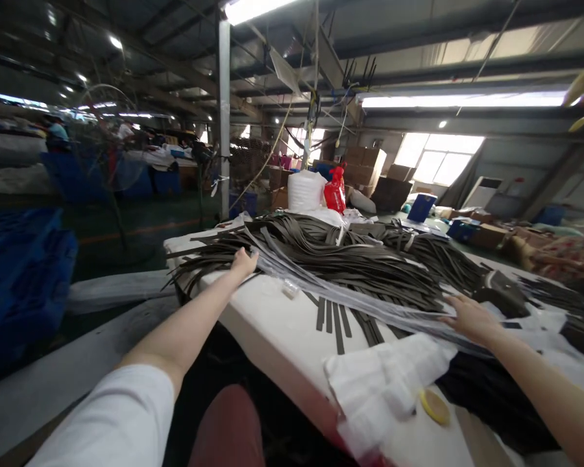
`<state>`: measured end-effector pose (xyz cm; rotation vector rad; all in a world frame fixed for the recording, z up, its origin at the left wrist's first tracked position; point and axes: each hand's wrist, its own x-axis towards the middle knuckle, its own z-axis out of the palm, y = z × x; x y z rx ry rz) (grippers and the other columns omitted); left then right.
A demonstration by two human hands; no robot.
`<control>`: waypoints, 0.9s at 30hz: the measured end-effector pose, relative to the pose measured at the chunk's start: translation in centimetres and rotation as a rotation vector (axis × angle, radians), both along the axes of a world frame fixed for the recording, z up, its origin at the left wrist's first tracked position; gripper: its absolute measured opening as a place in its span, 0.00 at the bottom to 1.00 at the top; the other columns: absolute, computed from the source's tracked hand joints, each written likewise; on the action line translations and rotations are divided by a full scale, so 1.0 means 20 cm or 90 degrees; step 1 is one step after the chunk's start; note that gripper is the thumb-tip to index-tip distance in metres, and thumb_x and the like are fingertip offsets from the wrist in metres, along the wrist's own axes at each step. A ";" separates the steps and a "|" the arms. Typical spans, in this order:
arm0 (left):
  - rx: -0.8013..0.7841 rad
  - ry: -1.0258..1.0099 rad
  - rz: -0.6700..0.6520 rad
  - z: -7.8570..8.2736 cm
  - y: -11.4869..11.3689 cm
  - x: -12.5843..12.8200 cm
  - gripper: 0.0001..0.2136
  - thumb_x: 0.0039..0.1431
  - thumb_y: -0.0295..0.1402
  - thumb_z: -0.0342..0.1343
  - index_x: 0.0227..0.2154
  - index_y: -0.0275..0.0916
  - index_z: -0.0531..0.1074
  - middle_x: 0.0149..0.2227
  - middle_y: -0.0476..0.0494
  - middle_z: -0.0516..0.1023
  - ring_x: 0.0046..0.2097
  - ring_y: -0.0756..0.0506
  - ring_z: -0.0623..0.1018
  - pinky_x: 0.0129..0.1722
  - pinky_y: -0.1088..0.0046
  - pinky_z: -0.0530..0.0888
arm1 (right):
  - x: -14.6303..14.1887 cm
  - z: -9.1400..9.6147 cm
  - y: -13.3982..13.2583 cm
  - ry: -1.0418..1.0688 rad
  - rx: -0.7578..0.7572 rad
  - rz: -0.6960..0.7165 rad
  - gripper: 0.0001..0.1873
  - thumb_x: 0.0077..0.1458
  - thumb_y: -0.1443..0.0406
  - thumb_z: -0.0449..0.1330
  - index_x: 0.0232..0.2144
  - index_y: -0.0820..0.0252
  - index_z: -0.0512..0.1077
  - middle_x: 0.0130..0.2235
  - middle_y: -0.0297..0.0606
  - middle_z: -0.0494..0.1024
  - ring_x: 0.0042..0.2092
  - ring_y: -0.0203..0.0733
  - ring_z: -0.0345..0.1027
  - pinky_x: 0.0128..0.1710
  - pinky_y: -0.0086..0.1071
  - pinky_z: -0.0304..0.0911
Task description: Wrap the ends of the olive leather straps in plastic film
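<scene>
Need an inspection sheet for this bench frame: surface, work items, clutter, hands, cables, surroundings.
Surface: white table, mostly covered.
Job's things: heap of dark grey flat strips; long clear plastic-wrapped bundle lying across it.
Clutter: crumpled white sheet, yellow tape roll, a few loose strips at the near edge.
Grippers: left hand on the bundle's far end, grip unclear; right hand flat on the bundle, fingers spread.
Cables: cords hanging from the roof beyond the table; none seen on it.
Surroundings: white sack, red bag, cardboard boxes, blue crates, person at far left.
</scene>
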<state>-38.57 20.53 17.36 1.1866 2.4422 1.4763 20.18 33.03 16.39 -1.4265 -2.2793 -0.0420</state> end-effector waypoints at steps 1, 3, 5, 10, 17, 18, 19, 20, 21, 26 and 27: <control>-0.027 0.015 -0.014 -0.15 -0.01 0.06 0.24 0.60 0.33 0.56 0.54 0.20 0.63 0.58 0.16 0.65 0.62 0.31 0.65 0.61 0.53 0.63 | -0.02 -0.07 -0.03 -0.003 -0.019 0.014 0.13 0.47 0.57 0.65 0.34 0.58 0.75 0.48 0.60 0.75 0.51 0.63 0.70 0.51 0.49 0.59; -0.073 0.049 -0.060 -0.43 -0.03 0.23 0.24 0.60 0.34 0.56 0.55 0.23 0.63 0.60 0.18 0.65 0.64 0.31 0.64 0.63 0.53 0.61 | -0.06 -0.17 -0.09 -0.023 -0.076 0.025 0.13 0.47 0.58 0.64 0.35 0.59 0.76 0.47 0.57 0.76 0.50 0.62 0.70 0.51 0.49 0.61; -0.107 0.079 -0.114 -0.67 -0.06 0.43 0.25 0.60 0.37 0.54 0.56 0.27 0.63 0.62 0.21 0.63 0.65 0.31 0.62 0.64 0.51 0.59 | -0.08 -0.26 -0.14 -0.074 -0.137 0.051 0.15 0.47 0.59 0.63 0.37 0.59 0.77 0.48 0.52 0.77 0.49 0.59 0.71 0.52 0.47 0.63; -0.143 0.171 -0.231 -1.01 -0.10 0.89 0.26 0.61 0.41 0.52 0.57 0.29 0.63 0.64 0.24 0.60 0.66 0.31 0.60 0.65 0.49 0.57 | -0.02 -0.42 -0.29 -0.186 -0.246 0.096 0.15 0.53 0.56 0.59 0.38 0.57 0.79 0.46 0.44 0.79 0.48 0.51 0.72 0.51 0.39 0.65; -0.139 0.367 -0.228 -1.06 -0.13 1.02 0.22 0.63 0.40 0.48 0.52 0.26 0.69 0.58 0.23 0.68 0.62 0.32 0.66 0.61 0.53 0.64 | 0.07 -0.76 -0.65 -0.217 -0.249 -0.001 0.26 0.55 0.54 0.58 0.52 0.62 0.74 0.59 0.53 0.70 0.60 0.58 0.63 0.58 0.45 0.60; -0.139 0.374 -0.230 -1.05 -0.13 1.01 0.22 0.63 0.40 0.48 0.51 0.27 0.70 0.57 0.23 0.69 0.61 0.32 0.67 0.61 0.53 0.65 | 0.06 -0.82 -0.69 -0.211 -0.228 -0.032 0.31 0.56 0.53 0.57 0.57 0.65 0.69 0.62 0.55 0.65 0.63 0.60 0.58 0.60 0.48 0.57; -0.139 0.379 -0.234 -1.05 -0.13 1.01 0.21 0.63 0.39 0.48 0.50 0.27 0.70 0.56 0.24 0.70 0.61 0.32 0.68 0.60 0.53 0.66 | 0.06 -0.88 -0.72 -0.203 -0.202 -0.064 0.34 0.57 0.53 0.56 0.60 0.67 0.66 0.64 0.56 0.62 0.65 0.61 0.54 0.62 0.49 0.55; -0.138 0.383 -0.236 -1.05 -0.13 1.00 0.21 0.62 0.39 0.49 0.50 0.27 0.71 0.56 0.23 0.70 0.60 0.32 0.68 0.59 0.53 0.66 | 0.05 -0.93 -0.74 -0.191 -0.175 -0.092 0.34 0.59 0.52 0.54 0.61 0.69 0.64 0.65 0.56 0.61 0.66 0.60 0.51 0.63 0.49 0.53; -0.136 0.387 -0.237 -1.05 -0.14 1.00 0.21 0.62 0.39 0.49 0.49 0.26 0.71 0.55 0.23 0.71 0.60 0.32 0.68 0.59 0.53 0.66 | 0.05 -0.97 -0.76 -0.179 -0.149 -0.111 0.34 0.60 0.52 0.53 0.61 0.69 0.63 0.65 0.55 0.61 0.67 0.60 0.50 0.63 0.49 0.52; -0.128 0.394 -0.234 -1.05 -0.14 1.01 0.20 0.61 0.38 0.50 0.48 0.27 0.71 0.55 0.24 0.71 0.59 0.32 0.69 0.58 0.54 0.67 | -0.03 -0.95 -0.77 -0.085 -0.040 -0.135 0.25 0.58 0.57 0.55 0.53 0.67 0.70 0.59 0.56 0.69 0.62 0.60 0.59 0.61 0.51 0.57; -0.129 0.395 -0.234 -1.05 -0.14 1.01 0.20 0.61 0.38 0.50 0.48 0.27 0.72 0.55 0.24 0.72 0.59 0.32 0.69 0.58 0.54 0.67 | -0.06 -0.94 -0.78 -0.050 -0.021 -0.125 0.22 0.59 0.59 0.55 0.51 0.66 0.71 0.57 0.55 0.71 0.59 0.58 0.62 0.60 0.50 0.58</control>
